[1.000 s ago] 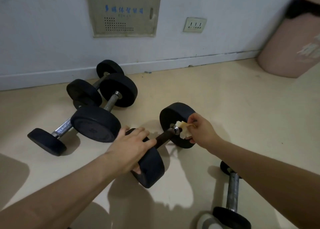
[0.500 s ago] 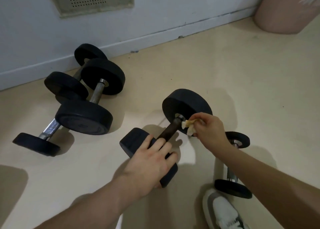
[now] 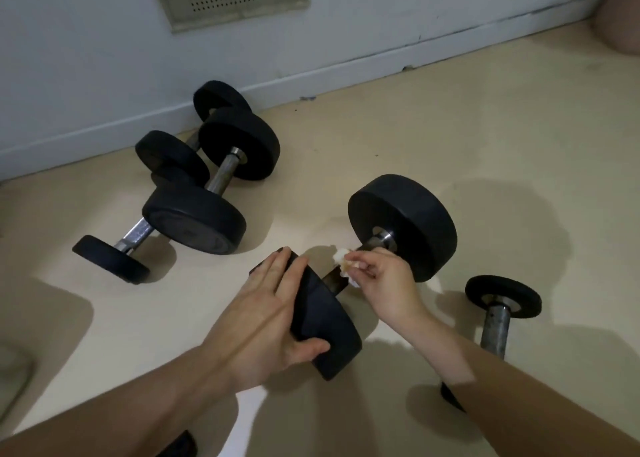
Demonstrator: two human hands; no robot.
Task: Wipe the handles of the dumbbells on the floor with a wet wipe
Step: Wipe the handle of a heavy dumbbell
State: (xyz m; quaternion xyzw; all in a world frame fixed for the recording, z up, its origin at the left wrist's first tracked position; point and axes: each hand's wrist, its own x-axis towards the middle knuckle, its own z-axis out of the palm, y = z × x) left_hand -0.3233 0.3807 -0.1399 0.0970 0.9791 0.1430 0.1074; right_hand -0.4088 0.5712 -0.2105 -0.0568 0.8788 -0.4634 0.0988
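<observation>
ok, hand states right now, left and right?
Left hand: closed, gripping the dumbbell by its near head.
Right hand: closed, pinching the wet wipe against the handle.

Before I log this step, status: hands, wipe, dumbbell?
Left hand holds near plate, steadying. Right hand pinches wet wipe against handle. Small dumbbell beside right arm, apart.

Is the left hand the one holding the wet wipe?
No, the right hand pinches the wet wipe at the handle, while the left hand grips the dumbbell's near weight.
</observation>
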